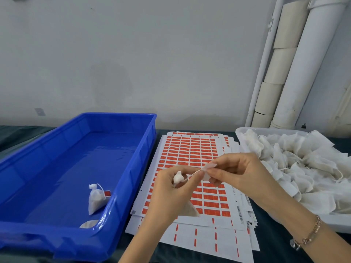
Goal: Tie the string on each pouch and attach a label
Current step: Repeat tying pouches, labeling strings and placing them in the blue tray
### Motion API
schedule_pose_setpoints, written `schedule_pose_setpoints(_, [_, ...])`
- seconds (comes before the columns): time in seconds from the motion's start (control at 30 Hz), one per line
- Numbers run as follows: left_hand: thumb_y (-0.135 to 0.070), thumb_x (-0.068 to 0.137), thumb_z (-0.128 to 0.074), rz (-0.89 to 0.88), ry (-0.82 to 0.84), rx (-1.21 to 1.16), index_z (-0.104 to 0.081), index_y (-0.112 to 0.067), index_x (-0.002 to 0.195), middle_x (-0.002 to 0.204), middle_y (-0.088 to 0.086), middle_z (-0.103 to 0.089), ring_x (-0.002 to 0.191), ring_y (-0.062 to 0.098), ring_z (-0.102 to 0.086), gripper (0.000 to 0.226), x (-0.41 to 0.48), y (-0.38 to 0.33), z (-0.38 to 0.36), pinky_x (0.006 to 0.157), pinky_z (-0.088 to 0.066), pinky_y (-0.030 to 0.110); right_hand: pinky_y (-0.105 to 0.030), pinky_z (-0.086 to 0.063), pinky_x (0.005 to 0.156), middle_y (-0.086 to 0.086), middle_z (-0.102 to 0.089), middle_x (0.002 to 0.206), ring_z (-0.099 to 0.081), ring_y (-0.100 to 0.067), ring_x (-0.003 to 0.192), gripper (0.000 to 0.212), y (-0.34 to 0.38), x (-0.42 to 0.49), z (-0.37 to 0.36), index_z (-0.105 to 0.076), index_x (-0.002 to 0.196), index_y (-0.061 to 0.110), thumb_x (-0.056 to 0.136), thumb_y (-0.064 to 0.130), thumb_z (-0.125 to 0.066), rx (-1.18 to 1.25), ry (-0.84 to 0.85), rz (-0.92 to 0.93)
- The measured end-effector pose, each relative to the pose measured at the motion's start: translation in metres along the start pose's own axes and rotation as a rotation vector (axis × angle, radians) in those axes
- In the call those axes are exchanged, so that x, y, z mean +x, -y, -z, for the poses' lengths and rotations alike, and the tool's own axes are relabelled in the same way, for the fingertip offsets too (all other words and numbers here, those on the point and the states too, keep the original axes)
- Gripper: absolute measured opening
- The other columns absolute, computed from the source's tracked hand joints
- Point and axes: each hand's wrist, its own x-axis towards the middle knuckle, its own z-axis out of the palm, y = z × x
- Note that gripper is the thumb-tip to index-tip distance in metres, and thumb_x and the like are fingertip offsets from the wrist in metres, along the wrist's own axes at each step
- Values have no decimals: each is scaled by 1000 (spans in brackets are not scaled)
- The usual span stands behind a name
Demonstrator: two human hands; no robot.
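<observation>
My left hand grips a small white pouch by its gathered neck; the pouch's body hangs below the palm. A thin white string runs from the neck to my right hand, whose thumb and fingers pinch a small pale label at the string's end. Both hands hover above a stack of orange label sheets. A tied pouch with an orange label lies in the blue tray; another pouch shows at the tray's near corner.
A white bin at the right holds several untied white pouches. The table has a dark cover. White pipes run up the wall at the back right. A bracelet circles the right wrist.
</observation>
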Motion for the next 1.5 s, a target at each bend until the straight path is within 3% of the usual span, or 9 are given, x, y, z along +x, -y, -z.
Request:
schedule_pose_setpoints(0.3, [-38,77,-74,59,-70,-12,-73,-31,77,71,-18,-68,72,0,-65,7,0,-3,-1,60,-48,17,-16,-55,74,18,-72,89,-69,-7,87,25,-2,-7,-4,-71,94,28,72,39,-69,-120,-101,150])
schedule_pose_setpoints(0.5, [-45,67,-77,305,52,-256,-75,-23,80,56,-7,-60,53,7,-58,25,-1,-3,-1,55,-47,18,-8,-50,79,28,-69,90,-65,4,89,15,-5,-9,-7,-67,88,41,73,38,-66,-278,-193,261])
schedule_pose_setpoints(0.6, [-44,59,-77,408,161,-388,-75,-25,72,74,9,-66,70,25,-63,23,1,-3,4,74,-57,33,-14,-52,85,22,-70,94,-65,1,94,16,-5,-10,-4,-68,93,37,77,31,-67,-367,-191,380])
schedule_pose_setpoints(0.77, [-29,64,-73,524,221,-572,-61,-14,80,51,-2,-59,38,12,-55,25,1,-7,6,39,-42,17,-17,-55,83,11,-71,96,-68,-2,91,21,-3,-10,-3,-72,97,22,82,32,-61,-478,-165,535])
schedule_pose_setpoints(1.0, [-32,55,-76,574,201,-606,-61,-12,91,53,0,-56,38,12,-52,44,3,0,4,39,-41,17,-16,-52,84,1,-73,97,-65,-5,94,22,-7,-9,-1,-75,97,13,82,23,-63,-666,-91,644])
schedule_pose_setpoints(1.1, [-26,60,-75,599,225,-705,-63,-10,96,63,4,-68,45,15,-62,41,3,1,6,40,-46,19,-20,-54,84,0,-73,101,-66,-9,97,24,-10,-9,1,-74,101,12,79,16,-66,-689,-71,653])
schedule_pose_setpoints(1.2, [-25,60,-76,607,224,-758,-61,-11,87,54,2,-60,38,14,-56,34,3,1,8,38,-44,17,-25,-55,84,-3,-72,104,-68,-14,98,29,-14,-10,0,-73,104,10,77,16,-67,-774,-46,680])
schedule_pose_setpoints(1.33, [-36,59,-78,491,190,-579,-69,-13,97,67,0,-68,55,12,-65,45,2,5,6,51,-51,22,-24,-53,88,0,-70,109,-65,-13,102,29,-18,-12,-4,-71,109,13,81,19,-65,-799,-32,642])
schedule_pose_setpoints(1.5, [-33,72,-78,368,-5,-298,-74,-21,88,64,-3,-65,58,13,-60,20,-2,4,-2,56,-48,21,-7,-50,75,26,-69,90,-66,2,90,15,-13,-12,-16,-69,94,35,80,39,-67,-269,-194,260])
